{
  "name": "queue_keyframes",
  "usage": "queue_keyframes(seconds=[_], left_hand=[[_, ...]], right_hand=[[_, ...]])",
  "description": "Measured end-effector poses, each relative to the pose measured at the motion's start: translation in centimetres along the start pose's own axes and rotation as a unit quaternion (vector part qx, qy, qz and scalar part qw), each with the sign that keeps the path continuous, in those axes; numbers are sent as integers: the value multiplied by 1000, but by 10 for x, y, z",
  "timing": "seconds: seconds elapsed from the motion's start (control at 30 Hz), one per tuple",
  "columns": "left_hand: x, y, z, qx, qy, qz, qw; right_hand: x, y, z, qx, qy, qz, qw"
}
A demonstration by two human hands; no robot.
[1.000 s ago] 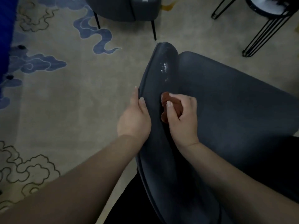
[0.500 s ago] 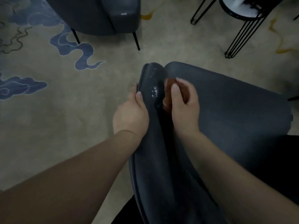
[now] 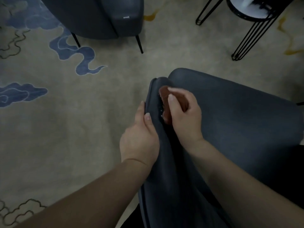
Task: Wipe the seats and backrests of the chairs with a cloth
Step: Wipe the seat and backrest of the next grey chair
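From the head view, your right hand point(image 3: 184, 116) was grasping a reddish-brown cloth point(image 3: 164, 102), bunched in curled fingers with the thumb laid over it. You pressed that cloth against the inner face of the dark chair's backrest point(image 3: 158, 145), close to its far top edge. Small bright specks showed on the backrest just left of the cloth. Your left hand point(image 3: 139, 139) rested on the outer, left side of the same backrest, the thumb lying on the rim and the fingers wrapped behind it out of sight, so its grip was closed on the backrest edge. The two hands sat near each other, with only the thickness of the backrest between them. The chair's seat point(image 3: 238, 120) spread out to the right of your right hand, dark grey and matte. Both forearms came in from the near edge of the picture.

Farther off, at the top left, stood a second dark chair point(image 3: 102, 17) on thin black legs, a small pale tag on its back. At the top right stood a small round table point(image 3: 253, 15) with a black hairpin wire frame and a white top. Everything stood on a beige carpet point(image 3: 65, 129) patterned with blue cloud swirls and a few yellow marks.
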State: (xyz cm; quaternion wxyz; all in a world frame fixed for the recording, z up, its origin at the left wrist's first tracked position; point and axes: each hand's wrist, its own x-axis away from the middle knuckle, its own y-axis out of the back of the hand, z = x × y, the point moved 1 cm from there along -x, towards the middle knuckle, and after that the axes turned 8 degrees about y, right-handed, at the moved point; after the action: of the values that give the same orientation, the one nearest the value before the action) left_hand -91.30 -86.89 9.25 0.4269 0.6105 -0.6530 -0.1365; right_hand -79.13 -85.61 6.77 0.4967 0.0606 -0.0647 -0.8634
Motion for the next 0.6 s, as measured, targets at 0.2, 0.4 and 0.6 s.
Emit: queue_keyframes(seconds=[0.2, 0.4, 0.6], left_hand=[[0, 1, 0, -6, 2, -10, 1000], [2, 2, -2, -4, 1, 3, 1000], [0, 3, -3, 1, -4, 5, 1000]], right_hand=[[-60, -21, 12, -24, -20, 67, 997], [12, 12, 9, 12, 66, 93, 993], [-20, -6, 18, 48, 71, 49, 995]])
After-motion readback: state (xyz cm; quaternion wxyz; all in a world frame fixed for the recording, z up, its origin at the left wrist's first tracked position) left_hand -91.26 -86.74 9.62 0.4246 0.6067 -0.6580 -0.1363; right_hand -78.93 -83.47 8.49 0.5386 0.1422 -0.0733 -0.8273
